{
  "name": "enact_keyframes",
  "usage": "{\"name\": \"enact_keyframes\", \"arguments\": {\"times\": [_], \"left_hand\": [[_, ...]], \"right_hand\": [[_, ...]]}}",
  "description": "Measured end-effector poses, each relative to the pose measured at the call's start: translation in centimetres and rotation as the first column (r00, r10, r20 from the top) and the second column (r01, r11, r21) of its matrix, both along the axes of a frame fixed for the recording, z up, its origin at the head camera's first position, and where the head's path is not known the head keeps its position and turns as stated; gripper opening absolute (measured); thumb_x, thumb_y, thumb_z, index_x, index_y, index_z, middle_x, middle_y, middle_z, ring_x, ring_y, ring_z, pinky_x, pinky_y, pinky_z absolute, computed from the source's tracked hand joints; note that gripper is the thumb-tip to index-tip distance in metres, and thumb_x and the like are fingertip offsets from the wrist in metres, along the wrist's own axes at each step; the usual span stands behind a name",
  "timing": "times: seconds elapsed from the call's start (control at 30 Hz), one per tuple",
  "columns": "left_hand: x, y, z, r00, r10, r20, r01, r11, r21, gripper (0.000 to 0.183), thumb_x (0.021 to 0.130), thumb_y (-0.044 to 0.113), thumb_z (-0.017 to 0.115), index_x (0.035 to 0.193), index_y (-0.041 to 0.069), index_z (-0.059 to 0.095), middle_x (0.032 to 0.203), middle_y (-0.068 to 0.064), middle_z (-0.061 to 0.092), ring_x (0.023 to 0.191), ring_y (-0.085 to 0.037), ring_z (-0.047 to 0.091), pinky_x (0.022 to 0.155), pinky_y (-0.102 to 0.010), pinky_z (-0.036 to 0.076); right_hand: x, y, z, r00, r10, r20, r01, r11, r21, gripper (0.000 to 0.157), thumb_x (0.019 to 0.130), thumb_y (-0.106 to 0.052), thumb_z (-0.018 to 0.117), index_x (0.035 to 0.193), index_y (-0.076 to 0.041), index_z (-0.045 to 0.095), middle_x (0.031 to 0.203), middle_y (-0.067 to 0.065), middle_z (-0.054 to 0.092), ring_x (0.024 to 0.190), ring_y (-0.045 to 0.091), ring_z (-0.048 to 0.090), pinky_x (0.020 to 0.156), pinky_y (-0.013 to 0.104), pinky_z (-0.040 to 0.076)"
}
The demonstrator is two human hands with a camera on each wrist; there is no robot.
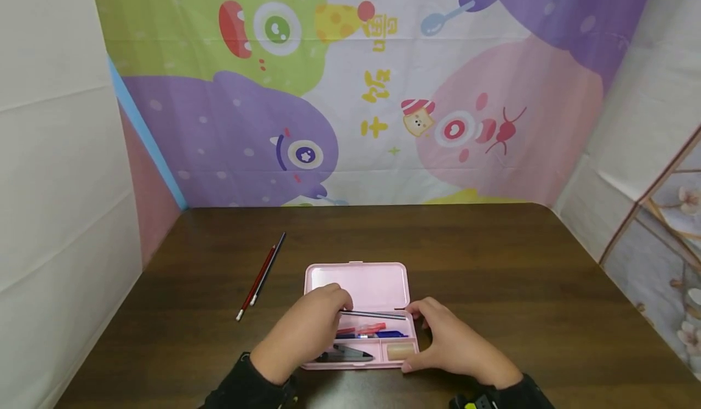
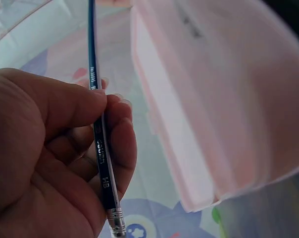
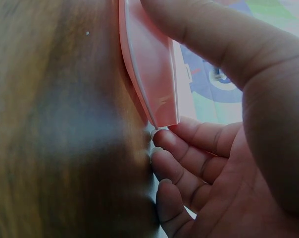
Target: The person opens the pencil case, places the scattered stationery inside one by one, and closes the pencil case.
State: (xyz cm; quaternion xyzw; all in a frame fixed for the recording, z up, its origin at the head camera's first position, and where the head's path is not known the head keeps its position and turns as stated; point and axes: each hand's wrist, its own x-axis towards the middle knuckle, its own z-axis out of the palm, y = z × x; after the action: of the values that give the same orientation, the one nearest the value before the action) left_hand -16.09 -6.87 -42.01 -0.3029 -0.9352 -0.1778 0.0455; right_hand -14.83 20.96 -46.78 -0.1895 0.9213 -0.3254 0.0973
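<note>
A pink pencil case (image 1: 356, 285) lies with its lid folded back on the table. My left hand (image 1: 314, 327) is over the case's left side and pinches a dark pencil (image 2: 103, 163) marked HB, between thumb and fingers. In the head view that pencil stretches across the rear compartment. My right hand (image 1: 454, 343) grips the case's right end, thumb at the front corner and fingers at the back corner. Inside the case are a red pen (image 1: 372, 327), a blue pen (image 1: 390, 335), a grey pen-like tool (image 1: 350, 355) and a tan block (image 1: 401, 352).
On the wooden table (image 1: 493, 257), left of the case, a red pencil (image 1: 257, 280) and a dark pencil (image 1: 269, 266) lie side by side with white erasers toward me. A cartoon-printed cloth (image 1: 378, 171) hangs behind the table's far edge.
</note>
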Motion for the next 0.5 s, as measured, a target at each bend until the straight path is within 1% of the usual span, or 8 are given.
{"name": "enact_keyframes", "arguments": {"times": [0.17, 0.37, 0.5], "left_hand": [[-0.1, 0.4, -0.8, 0.999, -0.011, 0.036, 0.014, 0.997, -0.08, 0.015, 0.084, 0.001, 0.065, 0.095, 0.012, 0.067, 0.09, 0.001, 0.062, 0.085, -0.013, 0.059, 0.084, -0.034, 0.053], [-0.1, 0.9, -1.3, 0.995, 0.011, 0.098, 0.001, 0.992, -0.123, 0.021, 0.081, 0.0, 0.067, 0.098, 0.014, 0.068, 0.09, 0.004, 0.062, 0.08, -0.008, 0.056, 0.082, -0.033, 0.053], [-0.1, 1.1, -1.6, 0.996, 0.013, 0.087, 0.0, 0.989, -0.147, 0.02, 0.081, 0.001, 0.068, 0.095, 0.016, 0.068, 0.087, 0.006, 0.062, 0.076, -0.008, 0.055, 0.078, -0.033, 0.054]], "right_hand": [[0.0, -0.1, -0.1, 1.0, 0.002, 0.005, -0.002, 1.0, -0.001, 0.091, 0.058, -0.065, 0.083, 0.126, -0.014, 0.052, 0.113, -0.003, 0.049, 0.101, 0.017, 0.048, 0.087, 0.041, 0.048], [0.0, 0.0, 0.0, 1.0, -0.004, 0.014, 0.004, 1.0, -0.008, 0.089, 0.058, -0.063, 0.084, 0.126, -0.015, 0.051, 0.114, -0.004, 0.049, 0.101, 0.017, 0.048, 0.087, 0.041, 0.047], [0.0, 0.0, 0.0, 1.0, -0.002, 0.017, 0.002, 1.0, -0.008, 0.088, 0.059, -0.062, 0.084, 0.126, -0.016, 0.051, 0.114, -0.004, 0.048, 0.101, 0.017, 0.048, 0.087, 0.042, 0.047]]}}
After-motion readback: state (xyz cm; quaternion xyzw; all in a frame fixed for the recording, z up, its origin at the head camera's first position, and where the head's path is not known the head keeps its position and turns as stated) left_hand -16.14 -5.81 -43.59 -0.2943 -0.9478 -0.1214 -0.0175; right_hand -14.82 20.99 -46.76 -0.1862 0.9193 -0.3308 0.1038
